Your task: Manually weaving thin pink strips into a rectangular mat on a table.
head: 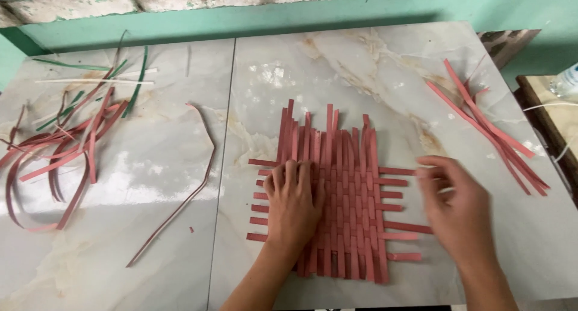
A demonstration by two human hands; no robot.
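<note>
Toward the table's (150,184) left edge a loose tangle of red strips (66,148) is lying with a few green ones (129,85) and a pale one across its top, well apart from the work. A single long red strip (192,190) is curling down the table just left of the seam between the two marble slabs.

The woven mat (346,208) of red strips is sitting near the front edge, right of that seam. The left hand (293,202) is lying flat and open on the mat's left part, fingers spread, gripping nothing — it appears to be pinning the weave down. It would do best pressing evenly, so the crossings are not shifting while the other side is being worked.

The right hand (460,211) is hovering at the mat's right side, fingers loosely curled beside the protruding strip ends; it is blurred, and whether it is pinching one I cannot tell. Snugging each strip gently toward its neighbours looks wise — tugging hard could buckle the weave.

Near the right edge a spare bundle of red strips (490,130) is waiting.
</note>
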